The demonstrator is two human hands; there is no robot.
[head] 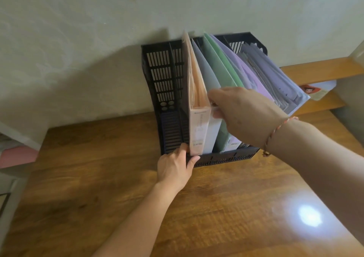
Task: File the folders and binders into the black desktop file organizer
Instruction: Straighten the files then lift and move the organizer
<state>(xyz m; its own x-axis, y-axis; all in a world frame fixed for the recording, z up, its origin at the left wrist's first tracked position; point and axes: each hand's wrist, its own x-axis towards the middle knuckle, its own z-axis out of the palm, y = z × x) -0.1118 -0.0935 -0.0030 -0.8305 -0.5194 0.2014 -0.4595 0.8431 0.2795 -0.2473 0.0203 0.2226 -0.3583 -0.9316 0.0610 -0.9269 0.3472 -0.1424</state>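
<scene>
Against the pale wall, on your glossy wooden table (216, 207), the slatted black plastic organizer (167, 75) holds four smooth binders: peach (199, 126), pale blue, green, lilac. Your left hand's (174, 170) grip pinches the organizer's front edge; your right hand's (246, 114) grip clamps the pale blue binder (208, 79).

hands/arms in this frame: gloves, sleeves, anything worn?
Both bare, no gloves, no sleeves in view up to the frame edge. The left hand and its forearm carry nothing. The right hand has a thin braided cord bracelet at the wrist, red and pale strands, with a small knot or charm hanging at its lower end.
</scene>
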